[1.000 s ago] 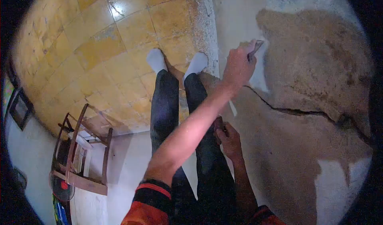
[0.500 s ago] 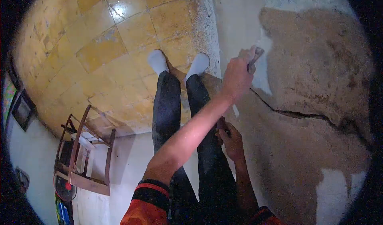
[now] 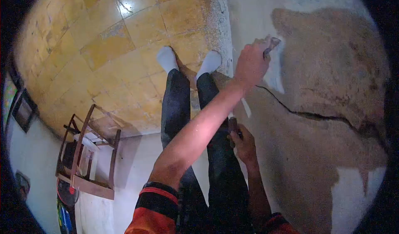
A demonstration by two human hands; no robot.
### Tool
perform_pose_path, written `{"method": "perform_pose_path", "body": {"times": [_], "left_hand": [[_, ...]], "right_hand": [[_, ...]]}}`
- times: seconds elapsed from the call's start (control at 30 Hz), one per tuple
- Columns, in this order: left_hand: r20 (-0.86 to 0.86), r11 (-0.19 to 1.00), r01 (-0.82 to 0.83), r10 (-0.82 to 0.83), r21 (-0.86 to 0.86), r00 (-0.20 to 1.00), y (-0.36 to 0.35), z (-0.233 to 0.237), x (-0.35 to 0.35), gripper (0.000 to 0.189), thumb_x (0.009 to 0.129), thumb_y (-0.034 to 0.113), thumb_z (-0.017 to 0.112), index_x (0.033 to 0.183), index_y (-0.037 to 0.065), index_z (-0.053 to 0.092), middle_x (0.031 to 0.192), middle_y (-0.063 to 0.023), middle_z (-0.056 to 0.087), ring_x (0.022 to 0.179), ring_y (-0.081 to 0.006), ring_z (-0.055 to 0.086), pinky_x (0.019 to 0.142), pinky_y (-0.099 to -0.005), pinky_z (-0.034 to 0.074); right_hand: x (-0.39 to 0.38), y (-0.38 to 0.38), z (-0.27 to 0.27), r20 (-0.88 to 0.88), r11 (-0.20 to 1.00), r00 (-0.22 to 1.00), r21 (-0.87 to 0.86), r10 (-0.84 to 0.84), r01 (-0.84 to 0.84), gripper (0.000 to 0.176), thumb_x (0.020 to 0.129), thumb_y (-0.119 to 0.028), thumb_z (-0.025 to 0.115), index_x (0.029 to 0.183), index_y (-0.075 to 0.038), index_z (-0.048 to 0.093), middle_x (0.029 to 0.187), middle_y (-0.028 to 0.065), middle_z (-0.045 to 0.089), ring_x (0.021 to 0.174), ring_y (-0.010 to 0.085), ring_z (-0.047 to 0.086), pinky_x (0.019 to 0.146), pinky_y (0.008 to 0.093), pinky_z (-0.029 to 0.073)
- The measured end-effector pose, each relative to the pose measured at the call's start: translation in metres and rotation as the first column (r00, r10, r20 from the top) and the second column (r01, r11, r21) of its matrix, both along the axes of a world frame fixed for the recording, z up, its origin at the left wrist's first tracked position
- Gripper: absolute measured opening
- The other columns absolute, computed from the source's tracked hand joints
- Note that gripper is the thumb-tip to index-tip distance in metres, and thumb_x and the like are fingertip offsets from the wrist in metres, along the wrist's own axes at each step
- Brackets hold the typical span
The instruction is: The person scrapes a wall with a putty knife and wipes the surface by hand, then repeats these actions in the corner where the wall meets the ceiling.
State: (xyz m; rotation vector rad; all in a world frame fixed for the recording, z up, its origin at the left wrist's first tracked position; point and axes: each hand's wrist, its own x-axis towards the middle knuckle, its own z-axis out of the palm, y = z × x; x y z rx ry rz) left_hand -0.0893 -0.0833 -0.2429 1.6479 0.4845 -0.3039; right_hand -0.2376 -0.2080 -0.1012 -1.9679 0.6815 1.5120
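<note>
My left hand (image 3: 252, 66) reaches across to the wall at the right, closed around a putty knife (image 3: 272, 45). Its dull blade lies at a fresh whitish strip of filler (image 3: 275, 78) beside a large brown bare patch (image 3: 328, 63). Lower down, my right hand (image 3: 244, 144) grips a brown-handled tool (image 3: 232, 126) upright, close by my leg. A light sliver shows just above that handle; the rest of its working end is hidden behind my left forearm. From near my left wrist, a dark crack (image 3: 309, 115) runs rightward across the wall.
My feet in white socks (image 3: 167, 58) stand on worn yellow floor tiles (image 3: 104, 63), near the crumbly wall base (image 3: 222, 26). A wooden chair (image 3: 94, 151) stands at the left by a white wall (image 3: 137, 163). Dark frames (image 3: 25, 111) show at the far left.
My left hand with the putty knife has moved slightly up and right in view. More of the brown handle in my right hand now shows below my forearm.
</note>
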Motion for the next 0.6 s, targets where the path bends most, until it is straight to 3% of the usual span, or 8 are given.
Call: {"method": "perform_pose_path", "body": {"times": [0.1,0.2,0.23,0.27,0.33,0.43,0.53,0.6], "left_hand": [[0.055,0.998,-0.053,0.052,0.025,0.997,0.005,-0.014,-0.007,0.047,0.083,0.010,0.060,0.129,0.009,0.055,0.086,-0.0249,0.064,0.075,-0.0392,0.065,0.068,-0.0455,0.050],[-0.030,0.984,-0.169,0.171,0.052,0.985,0.022,-0.009,-0.040,0.044,0.087,0.013,0.058,0.130,0.007,0.053,0.090,-0.0261,0.064,0.067,-0.0381,0.064,0.064,-0.0428,0.050],[0.007,0.983,-0.157,0.157,0.095,0.988,0.025,-0.012,-0.060,0.046,0.090,0.016,0.056,0.134,0.007,0.050,0.087,-0.0238,0.063,0.062,-0.0331,0.062,0.060,-0.0398,0.049],[0.044,0.980,-0.147,0.142,0.137,0.989,0.029,-0.011,-0.080,0.047,0.092,0.018,0.054,0.137,0.008,0.047,0.084,-0.0216,0.063,0.056,-0.0282,0.059,0.055,-0.0368,0.048],[-0.426,0.965,-0.190,0.097,-0.180,0.900,0.041,0.011,-0.109,0.045,0.096,0.023,0.050,0.137,0.005,0.046,0.074,-0.0112,0.058,0.051,-0.0182,0.053,0.048,-0.0312,0.044],[-0.609,0.822,-0.410,0.099,-0.396,0.787,0.053,0.045,-0.148,0.041,0.099,0.026,0.047,0.132,0.003,0.047,0.073,-0.0039,0.051,0.050,-0.0116,0.048,0.044,-0.0278,0.040],[-0.707,0.770,-0.505,0.100,-0.390,0.700,0.050,0.067,-0.174,0.037,0.100,0.028,0.046,0.123,0.000,0.052,0.075,-0.0023,0.052,0.055,-0.0112,0.049,0.050,-0.0274,0.041],[-0.667,0.774,-0.519,0.174,-0.362,0.725,0.040,0.076,-0.181,0.037,0.100,0.029,0.046,0.123,0.000,0.052,0.076,-0.0019,0.052,0.061,-0.0103,0.048,0.054,-0.0267,0.041]], "right_hand": [[0.013,0.012,0.012,0.009,0.993,0.994,-0.051,-0.109,0.110,0.020,0.092,-0.014,0.055,0.108,-0.001,0.058,0.087,0.0067,0.063,0.068,0.0119,0.054,0.061,0.0292,0.043],[0.025,0.023,0.016,0.083,0.976,0.972,0.000,-0.218,0.219,0.023,0.091,-0.015,0.055,0.110,-0.002,0.058,0.089,0.0062,0.062,0.072,0.0115,0.055,0.063,0.0289,0.044],[0.028,0.026,0.017,0.097,0.970,0.965,0.031,-0.244,0.242,0.025,0.090,-0.015,0.055,0.111,-0.003,0.058,0.090,0.0058,0.062,0.074,0.0113,0.055,0.065,0.0288,0.044],[0.025,0.026,0.014,0.173,0.980,0.965,0.028,-0.198,0.196,0.031,0.091,-0.024,0.056,0.111,-0.001,0.058,0.091,0.0089,0.063,0.078,0.0162,0.058,0.069,0.0312,0.046],[0.018,0.029,0.008,0.286,0.994,0.952,0.021,-0.110,0.109,0.043,0.091,-0.037,0.058,0.111,0.001,0.058,0.093,0.0142,0.064,0.085,0.0245,0.062,0.077,0.0354,0.048],[0.023,0.059,0.037,0.324,1.000,0.946,-0.001,0.004,-0.003,0.044,0.090,-0.032,0.060,0.116,0.003,0.054,0.101,0.0185,0.065,0.095,0.0313,0.063,0.084,0.0386,0.048],[0.004,0.065,0.037,0.355,0.961,0.919,0.266,-0.171,0.076,0.036,0.087,-0.019,0.060,0.116,0.001,0.055,0.100,0.0109,0.062,0.092,0.0227,0.059,0.084,0.0342,0.044],[-0.004,0.064,0.035,0.304,0.989,0.952,0.149,-0.029,-0.017,0.036,0.088,-0.019,0.060,0.116,0.001,0.055,0.103,0.0142,0.062,0.095,0.0254,0.059,0.086,0.0359,0.044]]}}
